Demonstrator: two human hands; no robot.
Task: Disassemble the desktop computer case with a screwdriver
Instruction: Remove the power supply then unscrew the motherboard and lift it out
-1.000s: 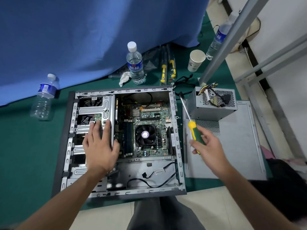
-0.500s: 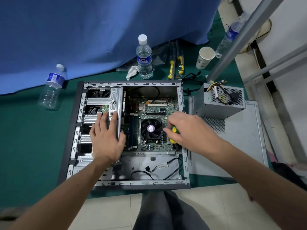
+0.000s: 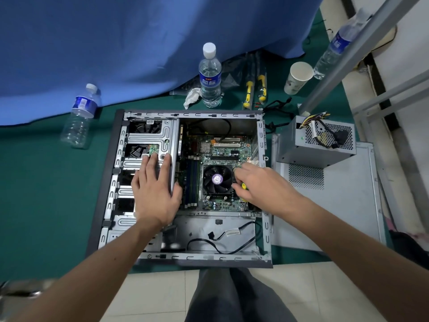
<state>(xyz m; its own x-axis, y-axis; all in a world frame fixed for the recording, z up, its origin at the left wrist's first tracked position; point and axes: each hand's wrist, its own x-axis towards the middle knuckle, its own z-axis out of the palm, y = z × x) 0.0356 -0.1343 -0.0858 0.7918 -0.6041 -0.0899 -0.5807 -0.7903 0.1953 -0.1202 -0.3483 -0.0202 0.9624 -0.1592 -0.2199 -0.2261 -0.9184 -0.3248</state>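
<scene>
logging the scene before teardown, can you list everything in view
computer case: 1, grey, open on green mat
CPU fan: 1, black, on motherboard
power supply: 1, grey, right of case
side panel: 1, grey, under power supply
water bottles: 3, clear, behind case
paper cup: 1, white, back right
spare screwdrivers: 2, yellow, behind case
blue cloth: 1, back
left hand: flat on drive cage
right hand: fingers grip screwdriver beside fan

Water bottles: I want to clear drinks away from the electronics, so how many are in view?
3. One bottle lies left of the case, one stands behind it by the curtain, one lies far right behind the metal bar. Others may be hidden.
</scene>
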